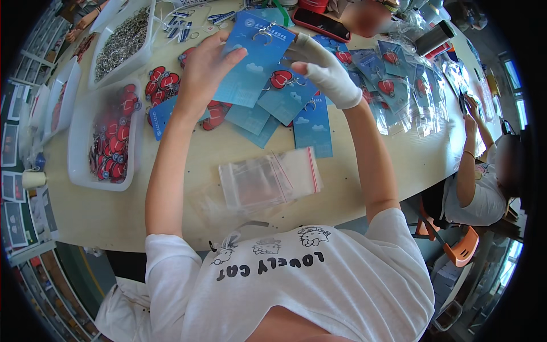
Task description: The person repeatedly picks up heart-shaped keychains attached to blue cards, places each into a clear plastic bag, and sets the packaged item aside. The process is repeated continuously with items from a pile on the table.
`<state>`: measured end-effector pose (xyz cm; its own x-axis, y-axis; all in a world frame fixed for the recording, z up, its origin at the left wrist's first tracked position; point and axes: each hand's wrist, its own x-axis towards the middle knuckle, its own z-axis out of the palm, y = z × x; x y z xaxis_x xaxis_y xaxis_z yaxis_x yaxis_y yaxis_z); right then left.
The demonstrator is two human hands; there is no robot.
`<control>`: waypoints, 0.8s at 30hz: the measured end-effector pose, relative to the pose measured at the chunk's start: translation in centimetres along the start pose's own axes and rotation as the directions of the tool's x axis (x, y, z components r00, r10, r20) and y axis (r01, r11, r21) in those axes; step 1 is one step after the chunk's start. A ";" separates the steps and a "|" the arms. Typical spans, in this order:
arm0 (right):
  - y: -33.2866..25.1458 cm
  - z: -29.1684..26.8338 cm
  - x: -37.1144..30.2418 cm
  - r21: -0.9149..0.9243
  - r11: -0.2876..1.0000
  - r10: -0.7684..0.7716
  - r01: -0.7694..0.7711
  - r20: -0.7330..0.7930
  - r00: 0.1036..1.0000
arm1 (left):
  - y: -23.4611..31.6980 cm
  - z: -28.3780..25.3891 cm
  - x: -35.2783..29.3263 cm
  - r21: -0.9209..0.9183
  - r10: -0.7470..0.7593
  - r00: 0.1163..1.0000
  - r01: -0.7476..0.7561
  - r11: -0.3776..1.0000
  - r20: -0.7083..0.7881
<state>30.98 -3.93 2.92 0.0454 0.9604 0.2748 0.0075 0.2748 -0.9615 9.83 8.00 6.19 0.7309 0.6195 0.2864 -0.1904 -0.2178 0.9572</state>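
Observation:
A blue backing card (246, 71) with a white cloud print is raised over the table, and a silver key ring (264, 38) hangs on its upper part. My left hand (202, 71), bare, grips the card's left edge, thumb in front. At the card's right edge is my right hand (330, 74) in a white glove with bare fingertips; its fingers reach partly behind the card, where their tips are hidden. Below lie several overlapping blue cards (312, 134). One of them carries a red keychain charm (280, 79). Clear zip bags (268, 178) lie nearer to me.
On the left stand a white bin of red charms (75, 145) and a bin of metal key rings (94, 74). Bagged cards (393, 85) are piled to the right. A phone (321, 24) lies at the back. Another person (478, 188) sits at the right.

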 end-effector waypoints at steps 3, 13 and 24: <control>-0.4 0.7 0.6 0.146 0.988 -0.065 0.053 0.078 0.995 | 0.4 -1.3 -0.5 -0.203 -0.116 0.989 0.132 0.970 0.091; -3.8 3.5 0.0 -0.671 0.665 -0.577 0.328 -0.183 0.796 | -0.6 -1.2 -2.7 -0.367 -0.235 0.971 0.205 0.908 -0.039; -2.2 8.3 -1.5 -0.852 0.066 -0.822 0.519 0.248 0.513 | -0.6 3.8 -4.4 -0.457 -0.107 0.887 -0.126 0.880 -0.450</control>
<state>22.57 -5.57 4.64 -0.2310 0.2780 0.9324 0.8757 0.4771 0.0746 9.22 2.58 4.24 0.3736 0.9118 0.1703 -0.5596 0.0751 0.8254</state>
